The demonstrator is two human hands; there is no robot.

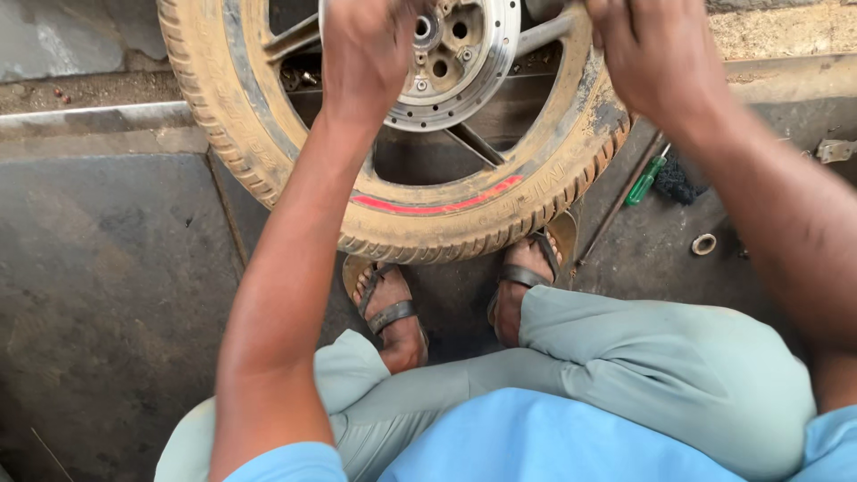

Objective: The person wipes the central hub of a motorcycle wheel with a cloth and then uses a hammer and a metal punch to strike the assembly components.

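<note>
A dusty motorcycle wheel (464, 210) with a worn tyre and a red rim stripe stands upright on the ground against my sandalled feet. Its silver brake disc and hub (451, 67) face me. My left hand (366, 49) is closed at the hub's left side, fingers curled over the disc edge. My right hand (647, 54) grips the top right of the rim and tyre, near a dark spoke. What the left fingers hold is hidden behind the hand.
A green-handled screwdriver (644, 181) lies on the dark floor right of the wheel, beside a dark rag (678, 183). A small metal ring (703, 244) lies further right. A raised concrete ledge (89, 116) runs along the back left.
</note>
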